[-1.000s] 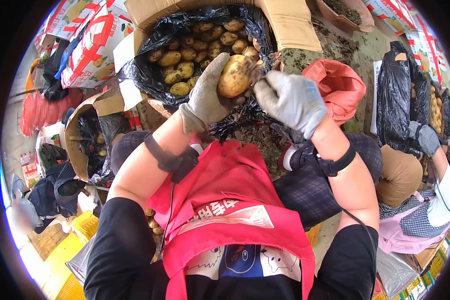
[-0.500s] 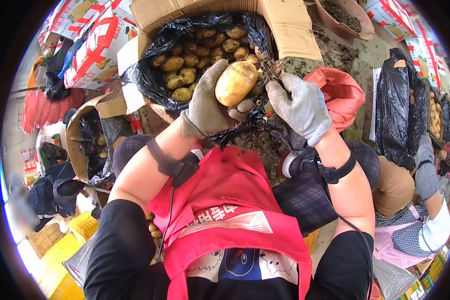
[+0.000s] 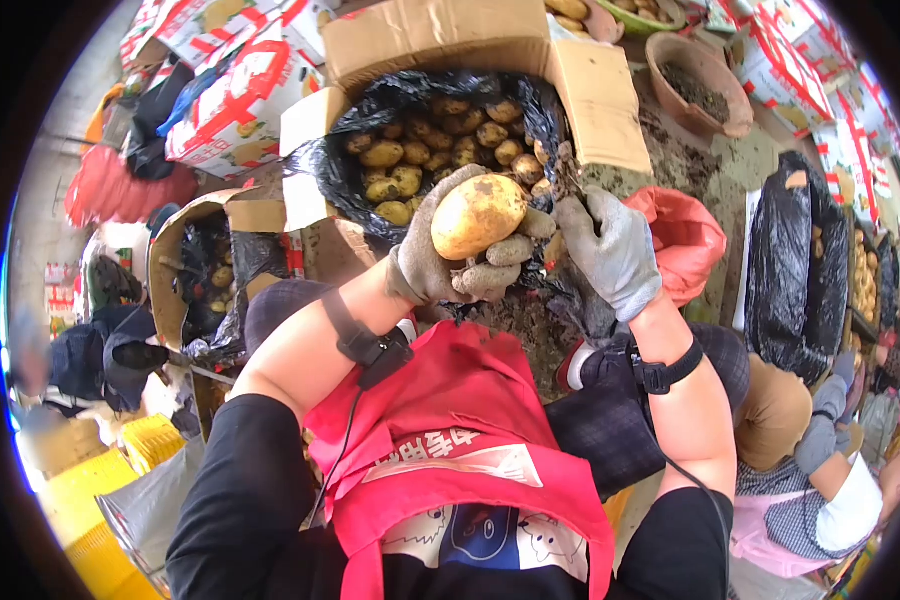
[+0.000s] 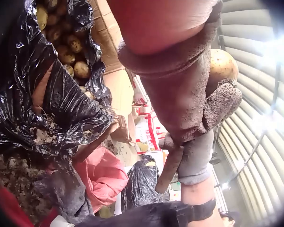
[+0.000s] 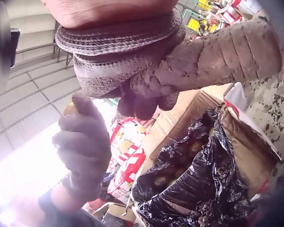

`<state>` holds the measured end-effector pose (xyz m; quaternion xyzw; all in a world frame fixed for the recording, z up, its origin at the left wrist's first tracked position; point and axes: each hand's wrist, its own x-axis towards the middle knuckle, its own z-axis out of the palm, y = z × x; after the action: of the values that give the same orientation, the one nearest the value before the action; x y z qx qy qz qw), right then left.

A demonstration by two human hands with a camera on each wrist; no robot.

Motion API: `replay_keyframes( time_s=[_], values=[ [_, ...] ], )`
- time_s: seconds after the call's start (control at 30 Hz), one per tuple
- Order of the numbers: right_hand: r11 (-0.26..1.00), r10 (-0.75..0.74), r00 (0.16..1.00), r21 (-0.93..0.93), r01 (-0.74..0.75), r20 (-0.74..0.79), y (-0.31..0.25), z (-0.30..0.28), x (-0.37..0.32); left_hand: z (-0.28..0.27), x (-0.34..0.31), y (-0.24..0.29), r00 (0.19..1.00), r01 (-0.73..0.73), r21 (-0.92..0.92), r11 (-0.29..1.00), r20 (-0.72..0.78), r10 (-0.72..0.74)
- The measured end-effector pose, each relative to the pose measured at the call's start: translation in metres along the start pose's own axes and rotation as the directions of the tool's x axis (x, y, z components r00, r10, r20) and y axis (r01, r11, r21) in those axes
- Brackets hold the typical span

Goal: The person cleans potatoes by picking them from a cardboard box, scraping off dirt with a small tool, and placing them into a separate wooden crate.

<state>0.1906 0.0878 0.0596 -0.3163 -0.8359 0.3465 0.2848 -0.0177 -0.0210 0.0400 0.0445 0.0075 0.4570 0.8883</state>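
Holding one large potato (image 3: 478, 215) up, left hand (image 3: 432, 262) curled round it from below.
One bag-lined box (image 3: 595, 95) of potatoes just behind. Right hand (image 3: 612, 250), touching the potato a second ago, now sits just beside it; cannot tell its grip.

Bright daylight, fisheye edges, backlit glare

left hand (image 3: 448, 262) holding potato (image 3: 478, 215), gloved

A soil-strewn floor (image 3: 710, 160) is noted. A bag-lined box (image 3: 440, 35) of potatoes is set on it, with a red bag (image 3: 690, 240) just beside. A basin (image 3: 695, 70), a black bag (image 3: 805, 250) and printed cartons (image 3: 240, 100) are stood around.
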Motion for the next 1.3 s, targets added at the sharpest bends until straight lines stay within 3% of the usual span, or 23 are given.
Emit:
replay_keyframes(
  time_s=[0.17,0.4,0.47,0.67,0.73,0.77,0.8,0.87,0.97,1.0,1.03,1.07,1.1,1.17,1.2,1.23,1.27,1.3],
  values=[
    [0.997,0.07,0.997,0.029,-0.071,0.041,0.003,0.008,-0.005,0.029,-0.031,-0.008,0.985,-0.037,-0.048,0.998,0.167,0.044],
    [0.938,0.16,0.978,0.29,-0.192,0.132,0.03,0.025,-0.016,0.109,-0.155,-0.039,0.901,-0.367,0.048,0.929,0.268,0.342],
    [0.89,0.21,0.968,0.384,-0.248,0.138,0.024,0.029,-0.02,0.121,-0.203,-0.056,0.846,-0.492,0.077,0.867,0.276,0.456],
    [0.896,0.243,0.945,0.321,-0.305,0.219,0.019,0.035,-0.025,0.117,-0.339,-0.13,0.608,-0.79,0.061,0.61,0.21,0.766],
    [0.923,0.238,0.933,0.235,-0.303,0.27,0.031,0.037,-0.021,0.116,-0.37,-0.167,0.463,-0.886,0.03,0.463,0.02,0.886],
    [0.921,0.248,0.93,0.23,-0.313,0.272,0.032,0.037,-0.022,0.118,-0.379,-0.186,0.341,-0.933,0.092,0.349,-0.087,0.936],
    [0.917,0.258,0.927,0.231,-0.324,0.272,0.03,0.039,-0.023,0.108,-0.396,-0.199,0.315,-0.941,0.089,0.325,-0.11,0.943],
    [0.904,0.262,0.923,0.262,-0.337,0.283,0.03,0.044,-0.023,0.094,-0.434,-0.226,0.15,-0.959,0.213,0.185,-0.173,0.974],
    [0.942,0.255,0.919,0.137,-0.307,0.301,0.045,0.048,-0.016,0.128,-0.512,-0.257,-0.08,-0.927,0.373,-0.036,-0.102,0.992],
    [0.936,0.273,0.911,0.133,-0.326,0.308,0.046,0.048,-0.014,0.156,-0.537,-0.266,-0.273,-0.848,0.496,-0.187,-0.106,0.956],
    [0.942,0.271,0.919,0.118,-0.314,0.286,0.045,0.049,-0.015,0.142,-0.611,-0.268,-0.366,-0.886,0.332,-0.325,-0.068,0.928],
    [0.942,0.265,0.92,0.125,-0.311,0.287,0.045,0.051,-0.014,0.111,-0.749,-0.274,-0.267,-0.836,0.443,-0.324,0.188,0.945],
    [0.943,0.276,0.92,0.104,-0.315,0.278,0.048,0.053,-0.013,0.137,-0.725,-0.271,-0.265,-0.833,0.447,-0.325,0.194,0.945],
    [0.948,0.277,0.921,0.076,-0.308,0.273,0.053,0.055,-0.011,0.278,-0.832,-0.299,-0.562,-0.563,0.493,-0.663,0.359,0.745],
    [0.948,0.274,0.922,0.084,-0.307,0.274,0.055,0.057,-0.01,0.299,-0.793,-0.296,-0.664,-0.382,0.485,-0.787,0.448,0.599],
    [0.951,0.269,0.92,0.074,-0.301,0.285,0.055,0.058,-0.01,0.333,-0.781,-0.287,-0.757,-0.124,0.588,-0.799,0.465,0.46],
    [0.952,0.268,0.918,0.064,-0.298,0.292,0.056,0.057,-0.011,0.338,-0.78,-0.273,-0.748,-0.127,0.587,-0.799,0.472,0.466],
    [0.949,0.273,0.91,0.067,-0.307,0.311,0.05,0.055,-0.011,0.338,-0.778,-0.257,-0.823,-0.163,0.653,-0.74,0.324,0.467]
  ],
)
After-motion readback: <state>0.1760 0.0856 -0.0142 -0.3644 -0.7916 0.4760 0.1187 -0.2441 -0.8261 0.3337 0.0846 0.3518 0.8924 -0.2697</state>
